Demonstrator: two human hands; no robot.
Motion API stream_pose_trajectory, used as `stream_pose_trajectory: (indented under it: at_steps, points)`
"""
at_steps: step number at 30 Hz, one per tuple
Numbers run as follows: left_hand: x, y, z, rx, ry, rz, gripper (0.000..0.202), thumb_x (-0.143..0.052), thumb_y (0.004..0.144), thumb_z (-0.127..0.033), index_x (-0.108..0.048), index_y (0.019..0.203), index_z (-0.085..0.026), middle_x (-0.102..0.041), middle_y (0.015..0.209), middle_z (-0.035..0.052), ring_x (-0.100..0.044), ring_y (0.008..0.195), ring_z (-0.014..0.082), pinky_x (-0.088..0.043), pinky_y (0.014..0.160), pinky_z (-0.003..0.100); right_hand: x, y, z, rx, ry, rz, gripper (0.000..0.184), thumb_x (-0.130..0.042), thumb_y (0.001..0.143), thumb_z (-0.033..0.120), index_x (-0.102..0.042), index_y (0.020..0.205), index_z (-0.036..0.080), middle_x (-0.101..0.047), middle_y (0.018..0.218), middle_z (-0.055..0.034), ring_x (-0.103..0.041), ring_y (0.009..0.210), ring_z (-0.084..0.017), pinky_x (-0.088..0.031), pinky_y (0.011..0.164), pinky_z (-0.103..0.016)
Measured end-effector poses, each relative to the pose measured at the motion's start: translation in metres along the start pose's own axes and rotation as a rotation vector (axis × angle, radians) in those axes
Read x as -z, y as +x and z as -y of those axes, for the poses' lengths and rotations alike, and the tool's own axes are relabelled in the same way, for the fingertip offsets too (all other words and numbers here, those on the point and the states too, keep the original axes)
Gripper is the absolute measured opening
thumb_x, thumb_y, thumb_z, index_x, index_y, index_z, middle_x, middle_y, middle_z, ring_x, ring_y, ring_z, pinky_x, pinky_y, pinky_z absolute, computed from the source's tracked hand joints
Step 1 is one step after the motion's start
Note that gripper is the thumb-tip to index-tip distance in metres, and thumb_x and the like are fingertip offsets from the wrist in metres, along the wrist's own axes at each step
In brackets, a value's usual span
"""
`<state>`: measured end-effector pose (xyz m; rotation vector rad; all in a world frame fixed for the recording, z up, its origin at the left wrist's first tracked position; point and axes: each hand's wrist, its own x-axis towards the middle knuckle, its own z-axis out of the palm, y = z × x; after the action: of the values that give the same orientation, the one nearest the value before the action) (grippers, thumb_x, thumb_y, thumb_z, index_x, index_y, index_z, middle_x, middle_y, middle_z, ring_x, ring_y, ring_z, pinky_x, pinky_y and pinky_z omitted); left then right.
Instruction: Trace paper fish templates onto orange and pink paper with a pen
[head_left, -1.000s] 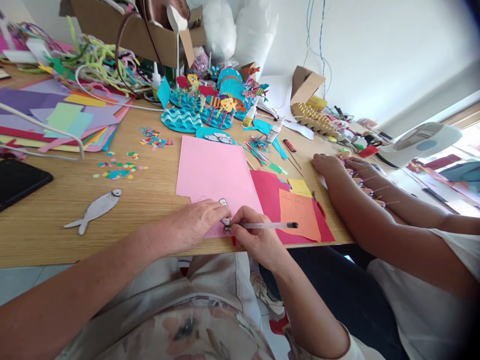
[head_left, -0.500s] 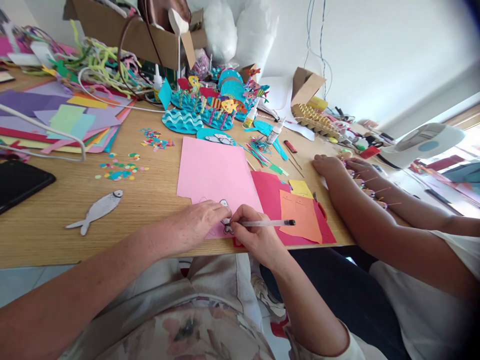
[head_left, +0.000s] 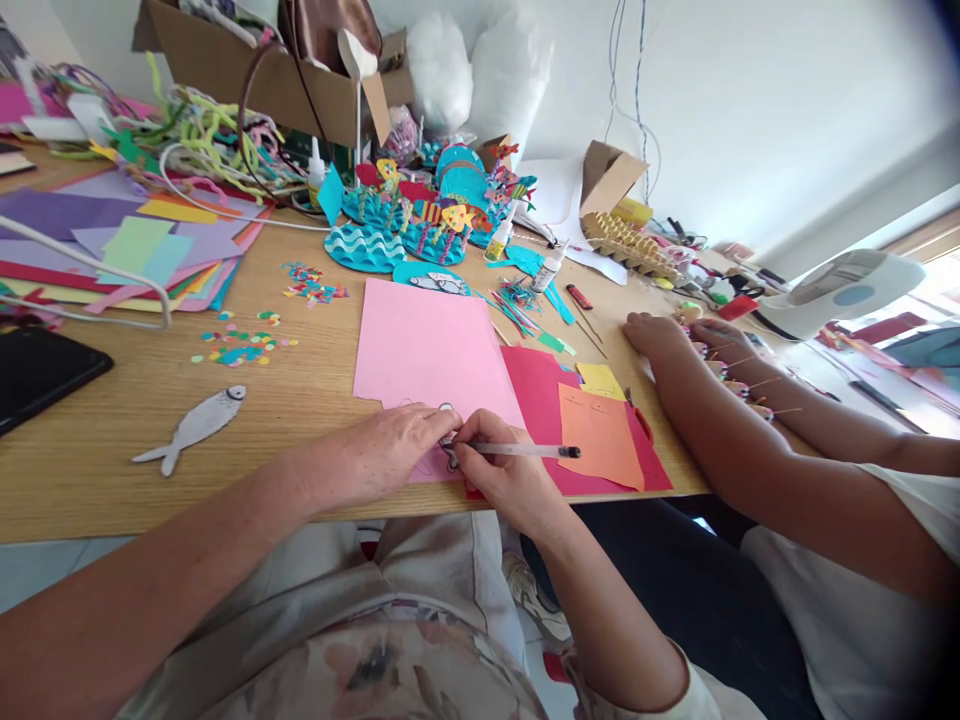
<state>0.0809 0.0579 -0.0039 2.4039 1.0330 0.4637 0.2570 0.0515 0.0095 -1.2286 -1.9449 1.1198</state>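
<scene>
While my left hand (head_left: pixel 375 450), unclenched, presses the small white fish (head_left: pixel 451 461) onto the pink paper (head_left: pixel 435 340), my right grip (head_left: pixel 510 475) clasps a pen (head_left: pixel 551 451); 1 outline (head_left: pixel 424 465) shows alongside, the 2nd seemingly unfinished.

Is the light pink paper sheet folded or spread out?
Spread out: the light pink paper sheet lies flat on the brown wooden table, broad face showing, left hand over its near part.

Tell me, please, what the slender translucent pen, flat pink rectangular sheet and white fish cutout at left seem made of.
Slender translucent pen: probably smooth plastic, given its see-through barrel.
Flat pink rectangular sheet: matte paper or thin card; crisp edges, no shine.
White fish cutout: likely matte paper or card, with dark drawn lines.
</scene>
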Motion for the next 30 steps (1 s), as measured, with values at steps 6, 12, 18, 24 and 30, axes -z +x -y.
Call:
stream_pose_trajectory:
  at_steps: [6,12,18,24,30]
  points:
    - [0.0017,-0.0008,0.0003,0.025,0.002,0.012,0.024,-0.034,0.086,-0.01,-0.05,0.102,-0.018,-0.059,0.103,0.0061,-0.056,0.094,0.019,-0.042,0.08,0.031,-0.0016,0.0016,-0.0009,0.031,-0.043,-0.013,0.006,-0.047,0.076,0.016,-0.047,0.071,0.02,-0.049,0.057,0.0054,-0.039,0.049,-0.008,-0.031,0.049,-0.02]
    - [0.0026,0.0001,0.0031,0.024,-0.027,0.029,0.023,-0.033,0.089,-0.014,-0.05,0.103,-0.018,-0.059,0.103,0.0062,-0.056,0.095,0.0195,-0.043,0.083,0.032,-0.0036,0.0013,-0.004,0.07,-0.104,-0.04,0.006,-0.049,0.076,0.015,-0.049,0.073,0.02,-0.051,0.06,0.005,-0.042,0.052,-0.009,-0.033,0.051,-0.02]
    - [0.002,0.0012,0.0064,0.037,-0.035,0.031,0.025,-0.032,0.089,-0.015,-0.05,0.106,-0.019,-0.06,0.104,0.0056,-0.056,0.096,0.0184,-0.043,0.084,0.032,-0.0052,0.0017,-0.0048,0.102,-0.113,-0.058,0.004,-0.049,0.077,0.016,-0.05,0.075,0.019,-0.053,0.062,0.0042,-0.045,0.054,-0.009,-0.035,0.053,-0.02]
    - [0.0074,0.0004,0.0025,0.033,-0.041,0.028,0.027,-0.033,0.088,-0.013,-0.051,0.107,-0.02,-0.061,0.105,0.0049,-0.057,0.095,0.0183,-0.044,0.081,0.031,-0.0064,0.0016,-0.0022,0.085,-0.107,-0.052,0.004,-0.048,0.08,0.019,-0.051,0.077,0.02,-0.056,0.065,0.0023,-0.048,0.057,-0.011,-0.038,0.055,-0.021]
    - [0.0099,0.0006,-0.0017,0.066,-0.014,0.044,0.028,-0.034,0.086,-0.011,-0.051,0.106,-0.02,-0.062,0.105,0.0047,-0.058,0.096,0.0184,-0.044,0.081,0.03,-0.0077,0.0013,-0.0018,0.073,-0.113,-0.056,0.004,-0.048,0.081,0.02,-0.052,0.08,0.019,-0.057,0.066,0.0017,-0.05,0.058,-0.011,-0.038,0.056,-0.022]
